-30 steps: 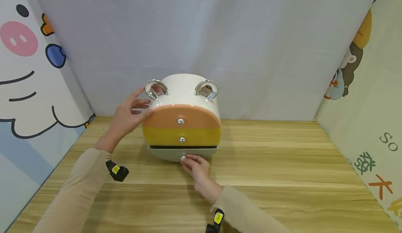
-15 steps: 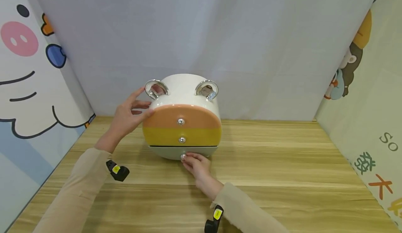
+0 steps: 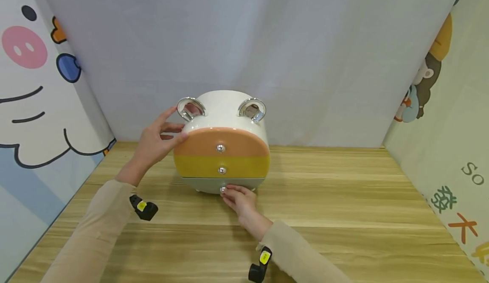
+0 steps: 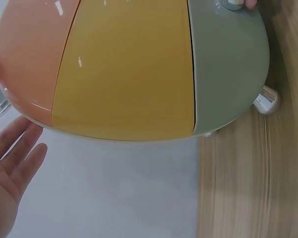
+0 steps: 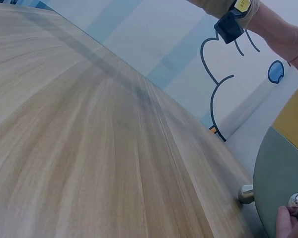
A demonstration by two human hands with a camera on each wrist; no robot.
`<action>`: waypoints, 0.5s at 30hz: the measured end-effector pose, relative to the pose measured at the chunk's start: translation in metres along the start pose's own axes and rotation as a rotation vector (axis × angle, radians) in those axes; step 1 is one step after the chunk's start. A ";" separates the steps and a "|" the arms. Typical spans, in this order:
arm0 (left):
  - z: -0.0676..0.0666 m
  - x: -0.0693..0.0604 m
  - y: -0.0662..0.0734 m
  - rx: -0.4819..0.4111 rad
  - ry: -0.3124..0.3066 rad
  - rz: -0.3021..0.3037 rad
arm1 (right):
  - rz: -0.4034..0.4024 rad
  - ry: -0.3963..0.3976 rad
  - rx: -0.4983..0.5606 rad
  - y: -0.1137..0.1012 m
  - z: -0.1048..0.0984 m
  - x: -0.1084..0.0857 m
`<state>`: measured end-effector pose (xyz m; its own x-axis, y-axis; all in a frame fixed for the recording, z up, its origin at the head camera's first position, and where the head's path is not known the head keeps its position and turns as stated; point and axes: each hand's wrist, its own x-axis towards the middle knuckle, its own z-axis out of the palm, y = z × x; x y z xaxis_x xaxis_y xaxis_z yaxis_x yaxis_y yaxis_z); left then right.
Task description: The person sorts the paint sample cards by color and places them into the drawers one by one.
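A small white cabinet (image 3: 225, 109) with silver ear-like rings stands on the table. Its front has an orange drawer (image 3: 198, 141), a yellow drawer (image 3: 198, 164) and a grey-green bottom drawer (image 3: 202, 184), each with a round silver knob. My left hand (image 3: 153, 142) rests against the cabinet's upper left side, thumb at the orange edge, fingers fairly straight. My right hand (image 3: 243, 205) pinches the bottom drawer's knob (image 5: 294, 200) between thumb and fingers. In the left wrist view, a thin dark line shows between the yellow and green fronts.
The wooden table (image 3: 336, 198) spreads out on both sides of the cabinet. Behind it hangs a pale grey curtain (image 3: 324, 62). Cartoon-printed panels (image 3: 34, 105) flank the table. Silver feet (image 4: 267, 100) lift the cabinet off the wood.
The bottom drawer has slid inward, and the dark gap above it has narrowed to a thin line. My right hand has moved slightly forward with the knob. My left hand has stayed in place.
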<state>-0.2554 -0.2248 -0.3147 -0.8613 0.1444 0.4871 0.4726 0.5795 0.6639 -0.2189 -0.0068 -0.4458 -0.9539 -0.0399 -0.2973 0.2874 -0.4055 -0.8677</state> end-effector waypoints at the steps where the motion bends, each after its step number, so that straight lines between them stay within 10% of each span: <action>1: 0.000 0.000 0.000 0.000 -0.001 -0.001 | 0.001 0.000 0.000 0.000 0.000 0.000; 15: 0.000 0.000 0.001 -0.013 -0.006 -0.006 | -0.011 -0.009 -0.006 0.000 -0.001 0.000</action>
<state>-0.2549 -0.2240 -0.3143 -0.8651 0.1459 0.4800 0.4701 0.5698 0.6740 -0.2192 -0.0062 -0.4459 -0.9577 -0.0435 -0.2845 0.2775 -0.4008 -0.8731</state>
